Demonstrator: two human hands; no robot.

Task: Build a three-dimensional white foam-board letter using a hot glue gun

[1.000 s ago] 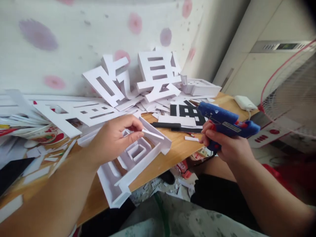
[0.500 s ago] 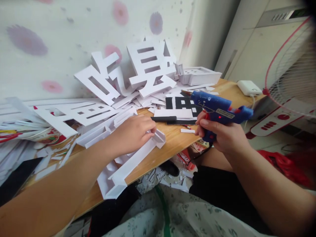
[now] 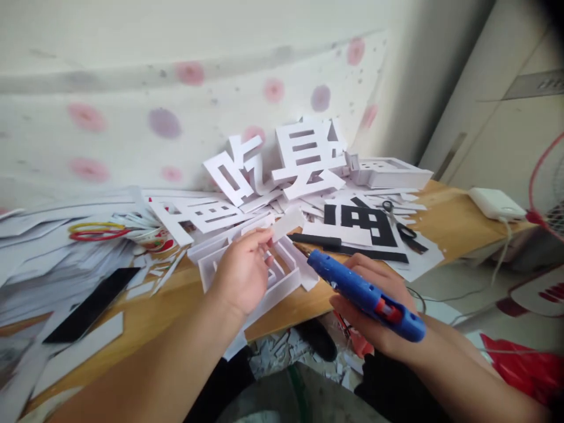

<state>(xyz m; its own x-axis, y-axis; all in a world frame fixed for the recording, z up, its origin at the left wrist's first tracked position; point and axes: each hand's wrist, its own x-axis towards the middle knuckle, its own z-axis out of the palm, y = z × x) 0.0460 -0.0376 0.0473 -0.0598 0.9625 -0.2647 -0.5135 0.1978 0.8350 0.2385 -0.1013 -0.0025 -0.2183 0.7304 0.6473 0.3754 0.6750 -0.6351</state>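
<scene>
My left hand [image 3: 241, 271] pinches a small white paper strip [image 3: 286, 225] and holds it up just above a white three-dimensional paper character [image 3: 282, 276] lying at the front edge of the wooden table [image 3: 445, 217]. My right hand [image 3: 374, 299] is wrapped around a blue hot glue gun [image 3: 363, 288]. The gun's nozzle points up and to the left, close to the strip and the paper character.
Finished white paper characters [image 3: 308, 153] lean against the dotted wall. A black character template [image 3: 365, 220], scissors [image 3: 396, 220], a black strip [image 3: 92, 302], paper scraps, a white power adapter [image 3: 496, 202] and a fan [image 3: 550, 194] at the right edge surround me.
My left hand has lifted off the paper character and now holds a white strip up. My right hand has lowered the glue gun and brought its nozzle toward the strip. The view shifted right.
</scene>
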